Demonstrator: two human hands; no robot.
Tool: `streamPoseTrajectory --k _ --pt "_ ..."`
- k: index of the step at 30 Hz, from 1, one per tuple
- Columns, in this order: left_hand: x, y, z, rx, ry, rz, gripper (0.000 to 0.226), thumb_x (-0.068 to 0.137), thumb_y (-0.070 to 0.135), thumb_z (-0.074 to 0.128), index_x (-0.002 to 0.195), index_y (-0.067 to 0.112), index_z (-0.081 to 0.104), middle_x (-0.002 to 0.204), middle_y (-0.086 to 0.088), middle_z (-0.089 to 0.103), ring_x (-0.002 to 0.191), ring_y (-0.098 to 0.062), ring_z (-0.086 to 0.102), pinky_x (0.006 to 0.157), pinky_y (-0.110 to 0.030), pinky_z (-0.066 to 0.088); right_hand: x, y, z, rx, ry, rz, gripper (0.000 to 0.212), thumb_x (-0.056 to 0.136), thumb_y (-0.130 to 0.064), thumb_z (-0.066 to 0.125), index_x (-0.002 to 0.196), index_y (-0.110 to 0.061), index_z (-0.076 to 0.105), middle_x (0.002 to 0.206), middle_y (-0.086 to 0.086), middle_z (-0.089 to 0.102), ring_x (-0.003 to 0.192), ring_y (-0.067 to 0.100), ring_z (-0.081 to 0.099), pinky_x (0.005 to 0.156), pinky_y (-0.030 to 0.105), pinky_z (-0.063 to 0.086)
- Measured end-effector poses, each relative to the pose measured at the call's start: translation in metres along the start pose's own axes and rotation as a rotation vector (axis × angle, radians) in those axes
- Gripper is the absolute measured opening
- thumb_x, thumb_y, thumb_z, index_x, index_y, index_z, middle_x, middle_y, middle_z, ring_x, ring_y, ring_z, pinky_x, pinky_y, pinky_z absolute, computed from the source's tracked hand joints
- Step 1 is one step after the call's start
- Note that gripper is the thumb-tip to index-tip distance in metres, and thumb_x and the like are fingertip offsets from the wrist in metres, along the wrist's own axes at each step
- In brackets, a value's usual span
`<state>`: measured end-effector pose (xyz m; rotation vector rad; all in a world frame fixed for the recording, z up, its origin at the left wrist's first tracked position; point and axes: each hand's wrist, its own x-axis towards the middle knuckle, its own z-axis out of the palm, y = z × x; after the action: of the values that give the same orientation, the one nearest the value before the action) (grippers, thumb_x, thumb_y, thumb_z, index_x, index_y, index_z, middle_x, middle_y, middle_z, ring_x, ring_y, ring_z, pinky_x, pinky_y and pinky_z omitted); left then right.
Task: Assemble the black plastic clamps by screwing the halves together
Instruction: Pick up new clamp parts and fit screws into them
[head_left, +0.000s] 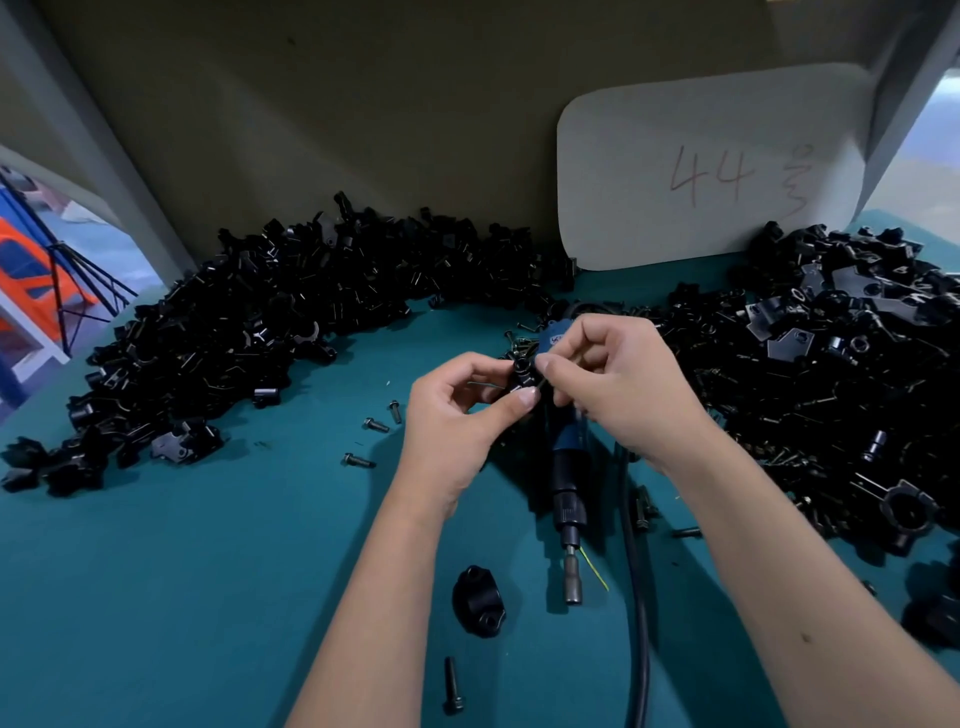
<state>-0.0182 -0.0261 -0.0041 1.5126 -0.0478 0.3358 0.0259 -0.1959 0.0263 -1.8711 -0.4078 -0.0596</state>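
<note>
Left hand (453, 410): pinches a black clamp piece (522, 375) above the tabletop's (208, 571) middle.
Right hand (613, 384): fingers pinch at the same piece.

Two bare hands and forearms, showing from the bottom edge of the head view.

The left hand (457, 410) and right hand (618, 384) are showing no gloves, rings, watches or bands, and both forearms are running uncovered all the way down to the frame's lower edge, with no sleeve or cuff appearing anywhere along them. The fingernails are looking short and unpainted; one nail on the left thumb is catching the light. A small dark spot is showing on the right forearm, low down near the right edge of the picture. No other part of the person is appearing.
</note>
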Motion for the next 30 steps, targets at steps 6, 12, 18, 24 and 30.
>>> streamPoseTrajectory --k 6,12,18,24,30 --pt "0.0 -0.001 -0.002 0.114 0.034 0.036 0.021 0.071 0.024 0.088 0.089 0.024 0.077 0.088 0.005 0.074 0.088 -0.018 0.065 0.094 -0.056 0.056 0.0 0.001 0.005 -0.013 0.116 -0.013 0.02 0.093 -0.025 0.075 0.075 -0.021 0.067 0.06 -0.001 0.071 0.048 0.002 0.057 0.053 0.014 0.042" --pt "0.001 -0.005 -0.001 0.187 0.015 0.074 0.025 0.073 0.022 0.085 0.097 0.019 0.078 0.093 0.003 0.076 0.094 -0.02 0.068 0.083 -0.026 0.055 -0.001 -0.002 0.006 0.041 0.093 0.06 0.024 0.092 -0.028 0.077 0.073 -0.016 0.068 0.058 0.003 0.07 0.045 0.007 0.052 0.051 0.024 0.044" --pt "0.002 -0.008 -0.001 0.212 0.053 0.076 0.026 0.073 0.028 0.086 0.097 0.023 0.078 0.093 0.005 0.076 0.095 -0.02 0.069 0.086 -0.034 0.057 -0.001 -0.004 0.006 0.302 0.075 0.124 0.029 0.095 -0.025 0.075 0.072 -0.01 0.069 0.057 0.008 0.064 0.046 0.011 0.044 0.041 0.02 0.035" --pt "0.006 -0.013 -0.007 0.3 0.226 0.053 0.021 0.079 0.02 0.088 0.091 0.032 0.077 0.089 0.016 0.075 0.088 -0.008 0.07 0.084 -0.029 0.055 -0.002 -0.003 0.006 0.313 -0.011 0.106 0.021 0.098 -0.02 0.072 0.084 -0.005 0.075 0.061 0.008 0.067 0.051 0.012 0.05 0.041 0.018 0.036" --pt "0.008 -0.01 -0.016 0.065 0.317 -0.008 0.017 0.085 0.014 0.083 0.09 0.029 0.078 0.089 0.001 0.078 0.079 -0.021 0.075 0.072 -0.029 0.055 -0.001 -0.002 -0.002 0.258 0.021 0.111 0.026 0.095 -0.025 0.076 0.081 -0.006 0.066 0.06 0.008 0.066 0.048 0.012 0.047 0.041 0.02 0.037"
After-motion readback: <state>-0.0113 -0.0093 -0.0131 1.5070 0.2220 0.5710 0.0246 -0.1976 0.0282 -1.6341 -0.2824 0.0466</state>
